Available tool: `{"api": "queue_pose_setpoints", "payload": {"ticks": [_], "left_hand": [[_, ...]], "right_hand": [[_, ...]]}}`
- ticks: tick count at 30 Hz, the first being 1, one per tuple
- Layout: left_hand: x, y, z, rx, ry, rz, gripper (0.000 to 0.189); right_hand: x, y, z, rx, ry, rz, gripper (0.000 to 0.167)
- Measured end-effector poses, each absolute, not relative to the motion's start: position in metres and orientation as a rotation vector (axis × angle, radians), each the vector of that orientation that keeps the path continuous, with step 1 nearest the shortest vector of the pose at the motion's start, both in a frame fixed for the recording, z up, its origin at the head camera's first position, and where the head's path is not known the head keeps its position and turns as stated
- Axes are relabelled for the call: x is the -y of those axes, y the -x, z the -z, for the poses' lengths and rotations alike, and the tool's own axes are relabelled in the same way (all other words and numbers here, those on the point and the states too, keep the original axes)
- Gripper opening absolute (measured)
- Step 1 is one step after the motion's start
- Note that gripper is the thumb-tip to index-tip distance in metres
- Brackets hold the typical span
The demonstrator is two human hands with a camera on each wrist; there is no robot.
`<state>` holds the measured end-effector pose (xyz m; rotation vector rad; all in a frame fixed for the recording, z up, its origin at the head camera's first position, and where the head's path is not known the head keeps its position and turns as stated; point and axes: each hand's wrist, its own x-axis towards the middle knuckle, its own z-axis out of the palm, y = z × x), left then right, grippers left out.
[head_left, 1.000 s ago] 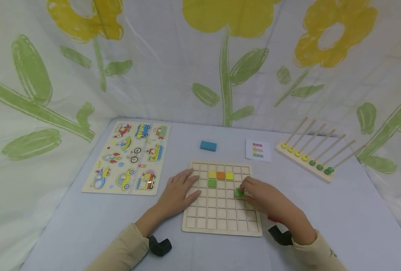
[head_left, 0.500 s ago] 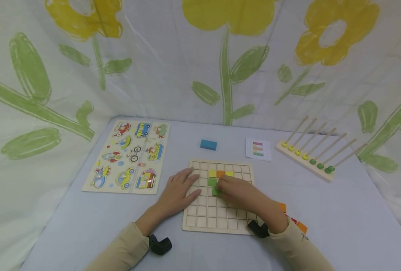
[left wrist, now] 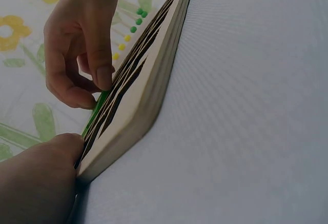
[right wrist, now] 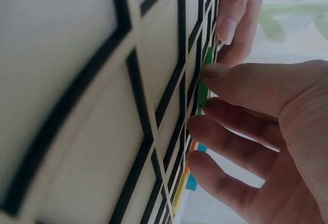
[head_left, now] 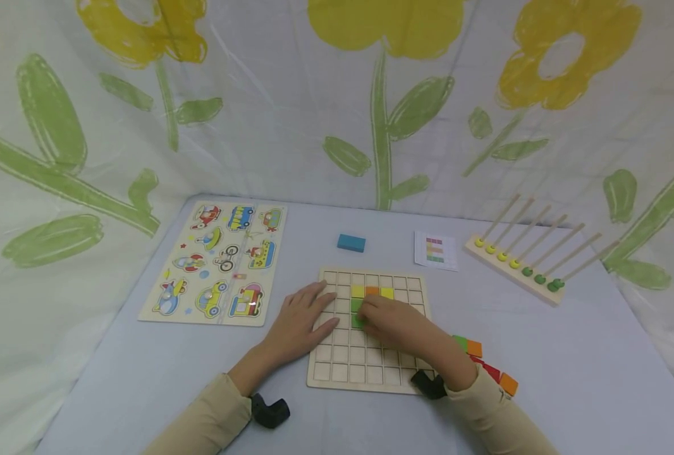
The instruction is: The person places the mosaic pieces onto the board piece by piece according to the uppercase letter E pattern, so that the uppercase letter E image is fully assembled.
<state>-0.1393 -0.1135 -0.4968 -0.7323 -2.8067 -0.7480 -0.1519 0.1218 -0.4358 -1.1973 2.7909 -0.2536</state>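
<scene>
evidently the right hand (head_left: 394, 322) has its thumb and fingertips brought in on the lower green tile (head_left: 356, 321), pinching it at the grid board (head_left: 349, 371), in the square directly below the upper green tile (head_left: 356, 306) — whether it lies fully flat in that square i cannot tell. the right wrist view shows the thumb against one edge of it, the other fingers bent and set a little apart along the wooden grid. the left hand (head_left: 303, 322) holds nothing; its fingers are spread and rest on the near-left side of the same board. above the green pair runs a short row: a first yellow tile (head_left: 358, 291), an orange tile (head_left: 372, 291), a second yellow tile (head_left: 387, 293). beside the right forearm lie loose tiles (head_left: 492, 372) in green, orange and red, partly hidden by the sleeve. farther back on the pale cloth (head_left: 115, 379) sit a blue block (head_left: 351, 242), a printed card (head_left: 435, 250) with coloured squares, and a peg rack (head_left: 513, 272) carrying yellow and green beads — while a vehicle puzzle (head_left: 149, 316) lies off to the left.
</scene>
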Motion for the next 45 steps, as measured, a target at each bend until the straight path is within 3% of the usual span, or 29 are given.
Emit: {"api": "queue_pose_setpoints", "payload": {"ticks": [14,21,37,45], "left_hand": [[0.112,0.138,0.498,2.821,0.731,0.76,0.053],[0.112,0.136,0.496,2.817,0.734,0.762,0.052],[0.113,0.138,0.495,2.825,0.725,0.737,0.053],[0.113,0.139,0.496,2.813,0.726,0.743,0.052]], "right_hand": [[-0.123,0.151,0.435,-2.808,1.279,0.222,0.014],[-0.159,0.147,0.428,-2.866,1.196,0.231,0.018],[-0.273,0.107,0.406,-2.755,0.394,0.295,0.035],[-0.294,0.099,0.418,-2.717,0.291,0.336,0.033]]}}
